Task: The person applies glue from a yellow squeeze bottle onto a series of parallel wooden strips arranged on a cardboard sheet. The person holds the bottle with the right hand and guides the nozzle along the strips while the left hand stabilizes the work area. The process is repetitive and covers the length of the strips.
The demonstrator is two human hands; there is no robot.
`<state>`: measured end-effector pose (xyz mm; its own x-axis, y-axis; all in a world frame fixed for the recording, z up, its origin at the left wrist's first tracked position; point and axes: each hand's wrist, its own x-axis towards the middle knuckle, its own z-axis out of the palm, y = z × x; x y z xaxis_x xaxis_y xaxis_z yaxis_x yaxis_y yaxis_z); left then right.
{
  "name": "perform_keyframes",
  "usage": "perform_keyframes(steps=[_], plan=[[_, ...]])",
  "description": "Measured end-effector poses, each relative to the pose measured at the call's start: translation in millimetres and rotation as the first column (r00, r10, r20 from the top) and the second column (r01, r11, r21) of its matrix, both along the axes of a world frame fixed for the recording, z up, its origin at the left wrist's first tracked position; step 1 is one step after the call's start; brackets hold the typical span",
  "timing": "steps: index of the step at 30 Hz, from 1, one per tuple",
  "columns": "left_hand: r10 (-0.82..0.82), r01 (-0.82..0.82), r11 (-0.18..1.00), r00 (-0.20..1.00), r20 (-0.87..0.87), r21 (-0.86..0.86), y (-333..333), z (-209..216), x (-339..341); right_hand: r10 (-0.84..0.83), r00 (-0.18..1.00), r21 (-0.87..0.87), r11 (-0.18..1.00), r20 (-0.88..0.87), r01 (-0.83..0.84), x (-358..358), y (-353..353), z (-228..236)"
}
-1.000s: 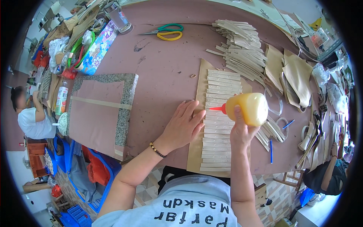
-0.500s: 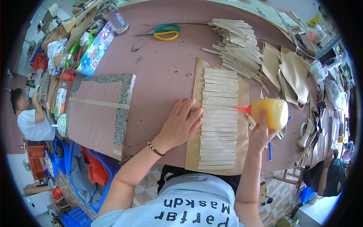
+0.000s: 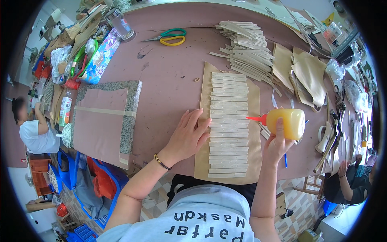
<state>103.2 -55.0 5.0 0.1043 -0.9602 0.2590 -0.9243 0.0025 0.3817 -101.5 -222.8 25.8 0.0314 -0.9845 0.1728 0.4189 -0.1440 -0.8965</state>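
Note:
My right hand [image 3: 277, 147] grips a soft squeeze bottle [image 3: 288, 124] of yellowish liquid, probably glue, tipped on its side. Its red nozzle [image 3: 254, 118] points left, with the tip at the right ends of a column of pale narrow strips [image 3: 228, 124]. Several such strips lie crosswise, one below another, on a tan sheet [image 3: 254, 161]; shiny marks show on some. My left hand [image 3: 187, 135] lies with fingers spread at the sheet's left side, fingertips by the strips' left ends.
A heap of loose strips [image 3: 248, 48] and tan pieces [image 3: 308, 74] lie at the far right. Scissors [image 3: 171, 37] rest at the back. On the left are a stone slab [image 3: 136, 97] under a pinkish sheet and a flowered box [image 3: 100, 60]. Co-workers sit at both sides.
The whole view has shifted slightly. Relative to the strips, the nozzle tip and my left hand have come a little nearer to me. The co-worker at right has moved a hand.

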Motion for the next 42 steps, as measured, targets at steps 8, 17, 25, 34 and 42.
perform_keyframes(steps=[8, 17, 25, 34, 42], plan=[[0.01, -0.01, 1.0, 1.0, 0.014, 0.007, 0, -1, -1, 0.004, 0.999, -0.028, 1.0, -0.048, -0.006, 6, 3, -5], [0.013, -0.013, 1.0, 1.0, 0.009, -0.013, 0, -4, -1, 0.083, 0.995, 0.006, 0.997, -0.055, -0.083, 36, 20, -7], [0.016, -0.016, 1.0, 1.0, 0.012, -0.003, 0, -2, 0, 0.148, 0.955, -0.016, 0.987, -0.255, -0.157, 58, 34, -12], [0.014, -0.014, 1.0, 1.0, 0.003, -0.009, 0, -3, 0, 0.155, 0.966, -0.003, 0.987, -0.209, -0.159, 64, 38, -13], [0.016, -0.016, 1.0, 1.0, 0.001, -0.011, 0, -2, 0, 0.177, 0.966, -0.031, 0.982, -0.188, -0.186, 69, 38, -10]])
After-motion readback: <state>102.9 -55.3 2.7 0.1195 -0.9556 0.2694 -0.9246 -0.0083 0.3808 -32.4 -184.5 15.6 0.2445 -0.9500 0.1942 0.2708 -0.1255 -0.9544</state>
